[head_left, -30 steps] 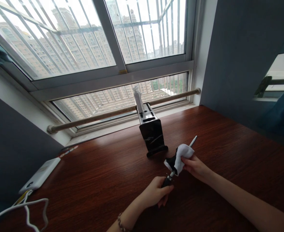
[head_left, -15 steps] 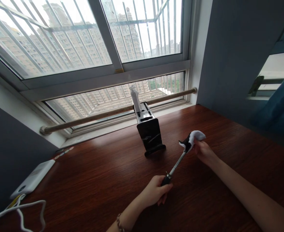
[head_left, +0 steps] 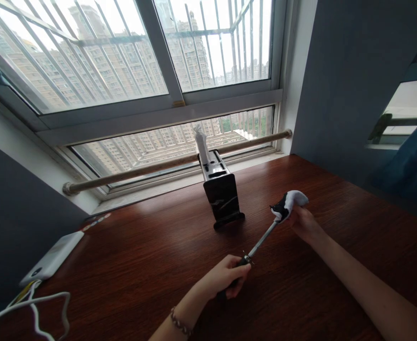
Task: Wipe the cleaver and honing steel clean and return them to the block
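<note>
My left hand (head_left: 228, 274) is closed around the black handle of a thin metal rod (head_left: 263, 239), which looks like a sharpening steel. The rod slants up and to the right above the table. A white and black cloth (head_left: 294, 201) is wrapped over its far end, hiding the tip. My right hand (head_left: 303, 223) grips this cloth from the right side. Beyond the rod stands a black knife block (head_left: 224, 199) with slots in its top. An item wrapped in whitish plastic (head_left: 202, 148) sticks up from one slot.
The brown wooden table (head_left: 151, 255) reaches back to a barred window with a horizontal rail (head_left: 151, 169) across it. At the left edge lie a white flat device (head_left: 54, 258) and white cables (head_left: 48, 298). A grey wall (head_left: 339, 94) rises on the right.
The cloth and my right hand have moved slightly right, away from my left hand. My left hand has turned a little and stays on the handle. The whole view has shifted slightly.
</note>
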### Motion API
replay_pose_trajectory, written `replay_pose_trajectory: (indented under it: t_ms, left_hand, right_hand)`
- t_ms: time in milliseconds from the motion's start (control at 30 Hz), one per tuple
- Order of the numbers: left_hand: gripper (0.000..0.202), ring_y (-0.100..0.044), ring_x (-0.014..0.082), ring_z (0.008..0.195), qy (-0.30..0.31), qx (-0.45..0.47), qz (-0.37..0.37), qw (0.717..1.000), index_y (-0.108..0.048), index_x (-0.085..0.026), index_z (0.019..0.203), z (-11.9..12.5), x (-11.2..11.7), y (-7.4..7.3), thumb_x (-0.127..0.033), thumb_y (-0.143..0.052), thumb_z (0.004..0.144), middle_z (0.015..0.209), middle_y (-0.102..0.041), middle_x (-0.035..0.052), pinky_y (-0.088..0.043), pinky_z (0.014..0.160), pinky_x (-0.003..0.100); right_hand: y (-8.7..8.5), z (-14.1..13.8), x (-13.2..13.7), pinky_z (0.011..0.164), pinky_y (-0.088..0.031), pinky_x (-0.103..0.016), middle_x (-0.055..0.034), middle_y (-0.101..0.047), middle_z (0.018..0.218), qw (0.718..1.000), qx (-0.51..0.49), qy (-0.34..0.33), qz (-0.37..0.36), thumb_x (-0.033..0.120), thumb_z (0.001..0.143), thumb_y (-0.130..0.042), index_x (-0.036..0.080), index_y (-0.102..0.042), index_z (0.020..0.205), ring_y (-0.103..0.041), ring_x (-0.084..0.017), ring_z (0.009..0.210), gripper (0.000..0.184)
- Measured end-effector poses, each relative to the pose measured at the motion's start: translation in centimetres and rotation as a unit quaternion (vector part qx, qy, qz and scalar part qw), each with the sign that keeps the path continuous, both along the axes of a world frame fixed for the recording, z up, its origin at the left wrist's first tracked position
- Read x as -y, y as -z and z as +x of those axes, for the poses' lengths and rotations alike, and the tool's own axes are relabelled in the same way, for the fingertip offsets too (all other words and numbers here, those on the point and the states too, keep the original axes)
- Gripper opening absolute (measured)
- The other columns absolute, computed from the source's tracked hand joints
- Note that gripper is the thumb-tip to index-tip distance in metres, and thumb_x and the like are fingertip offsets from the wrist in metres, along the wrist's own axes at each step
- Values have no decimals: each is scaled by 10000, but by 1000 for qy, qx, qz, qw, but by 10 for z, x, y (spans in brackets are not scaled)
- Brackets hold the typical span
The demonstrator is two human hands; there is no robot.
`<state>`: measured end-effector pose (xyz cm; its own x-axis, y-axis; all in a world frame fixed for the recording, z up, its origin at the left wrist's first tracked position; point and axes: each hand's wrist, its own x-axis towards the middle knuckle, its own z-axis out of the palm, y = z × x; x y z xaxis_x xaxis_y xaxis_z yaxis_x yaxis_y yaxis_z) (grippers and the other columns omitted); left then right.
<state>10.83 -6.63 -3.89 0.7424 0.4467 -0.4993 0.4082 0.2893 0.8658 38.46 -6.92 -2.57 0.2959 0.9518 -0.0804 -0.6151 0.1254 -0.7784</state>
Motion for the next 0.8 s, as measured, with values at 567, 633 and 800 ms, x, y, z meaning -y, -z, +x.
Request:
replay_pose_trajectory:
  t_ms: [567,633,800]
  left_hand:
    - [391,-349,48,287,-10,21,103,994,-418,-171,669,8,15,2,-517,-416,852,407,-457,-55,-211,266,146]
    - [391,-349,52,285,-7,21,101,995,-419,-172,670,8,15,2,-517,-408,853,408,-459,-53,-214,264,150]
    - [380,-353,52,288,-2,18,112,994,-418,-171,668,7,16,1,-502,-412,854,411,-455,-50,-213,265,146]
  right_hand:
    - [14,9,-5,543,-500,-221,16,-609,761,996,-19,89,7,341,641,-772,192,-618,770,-572,-127,662,250]
    - [16,8,-5,551,-515,-227,13,-614,758,996,-20,87,12,353,641,-773,190,-617,766,-584,-136,676,258]
    - [12,14,-8,513,-528,-192,15,-638,739,989,-53,135,5,265,749,-690,178,-623,768,-605,-118,625,111]
